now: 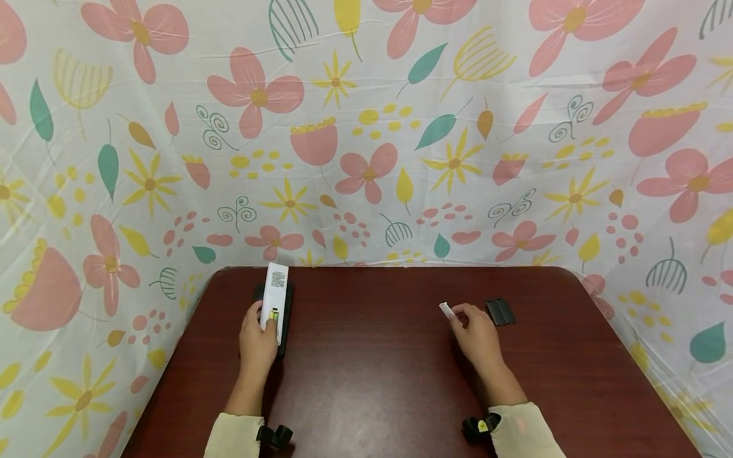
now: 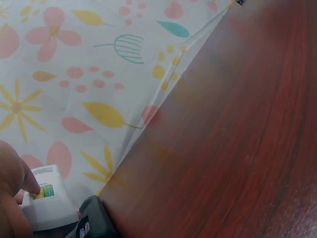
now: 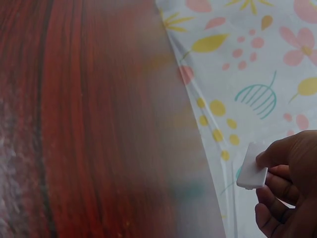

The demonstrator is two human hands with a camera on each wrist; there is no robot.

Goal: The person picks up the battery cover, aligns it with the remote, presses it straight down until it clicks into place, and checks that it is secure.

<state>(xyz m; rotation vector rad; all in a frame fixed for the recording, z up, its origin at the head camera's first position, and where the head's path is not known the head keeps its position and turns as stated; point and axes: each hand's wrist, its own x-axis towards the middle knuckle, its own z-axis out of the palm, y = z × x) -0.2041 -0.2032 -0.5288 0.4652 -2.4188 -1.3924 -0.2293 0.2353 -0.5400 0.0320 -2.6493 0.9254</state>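
Note:
In the head view my left hand [image 1: 256, 343] grips a white remote control [image 1: 277, 283], back side up, with a printed code near its far end. Its battery compartment is uncovered and shows yellow-green batteries [image 2: 48, 191], where the thumb rests in the left wrist view. Just under and beside the remote lies a black device [image 1: 288, 312], partly hidden by it. My right hand [image 1: 480, 337] pinches a small white battery cover [image 3: 253, 168] between thumb and fingers, above the right part of the table. Near the right fingers lies a black ribbed cover [image 1: 501, 312].
A dark red-brown wooden table [image 1: 366, 369] with rounded far corners spreads below both hands. Flower-printed cloth [image 1: 366, 127] hangs behind it and along both sides. Black wrist straps with cameras [image 1: 481, 427] sit at the pale sleeves.

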